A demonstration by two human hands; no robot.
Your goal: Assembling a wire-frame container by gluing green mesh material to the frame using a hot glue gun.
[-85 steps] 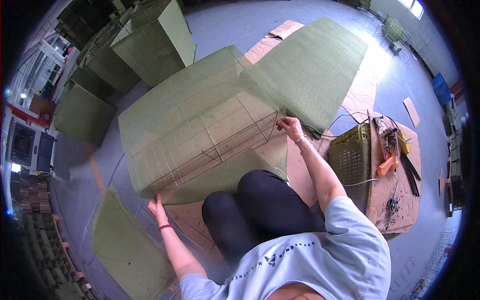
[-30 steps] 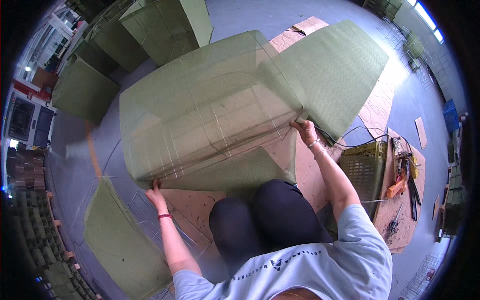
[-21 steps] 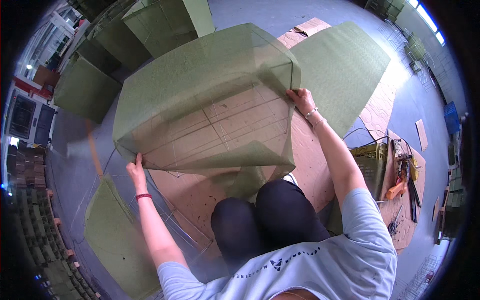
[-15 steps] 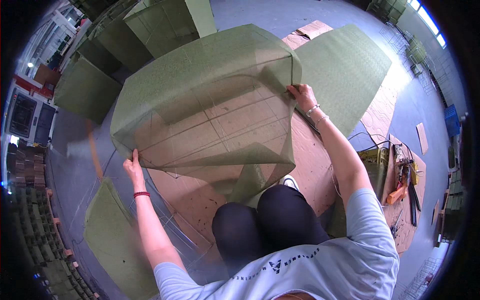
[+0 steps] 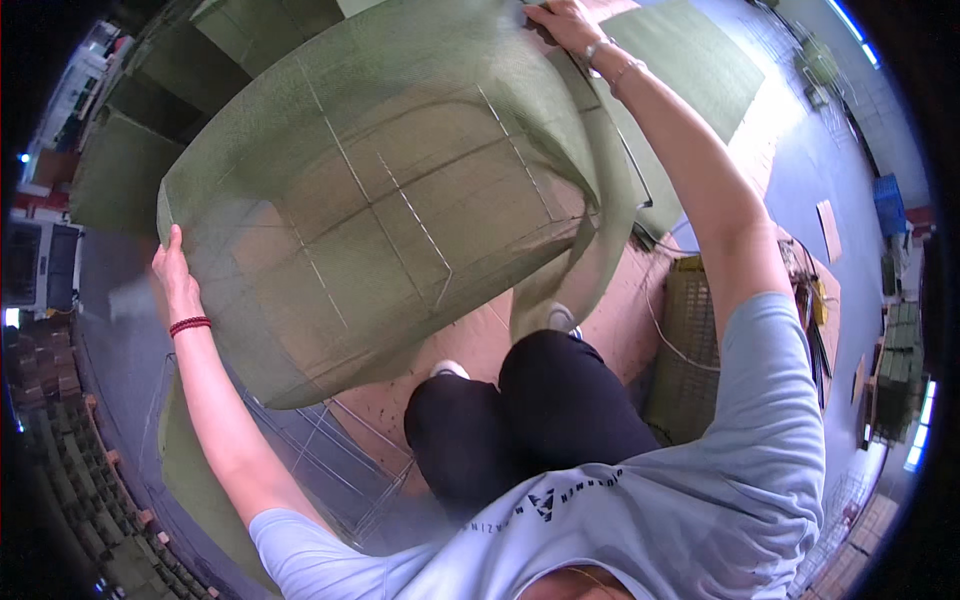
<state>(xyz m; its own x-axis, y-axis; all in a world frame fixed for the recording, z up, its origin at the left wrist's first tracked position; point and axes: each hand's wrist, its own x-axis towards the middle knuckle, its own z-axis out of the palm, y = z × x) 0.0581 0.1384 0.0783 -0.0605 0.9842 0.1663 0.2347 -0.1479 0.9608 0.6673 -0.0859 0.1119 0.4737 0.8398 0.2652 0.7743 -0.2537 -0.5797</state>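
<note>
A sheer green mesh cover (image 5: 370,310) is stretched over a box-shaped thin wire frame (image 5: 417,215), whose rods show through the fabric. On its left edge, my left hand (image 5: 177,283) grips the mesh, thumb up and the other fingers partly hidden. My right hand (image 5: 567,25) pinches the cover at the far right corner, where the fabric is blurred. A loose flap of mesh (image 5: 590,260) hangs at the right and falls toward my shoe. Beside that flap a bent dark wire corner (image 5: 640,190) sticks out.
Brown cardboard (image 5: 460,345) lies on the floor under the work. Bare wire frames (image 5: 350,450) rest at lower left near another green mesh piece (image 5: 205,480). Finished-looking green boxes (image 5: 130,180) stand at far left. A flat green sheet (image 5: 690,80) lies far right; a yellowish basket (image 5: 685,350) stands nearer.
Both hands have moved up and outward, my left to the left and my right farther away. The cover has tilted, its near edge spreading left, and the loose flap now hangs at the right.
</note>
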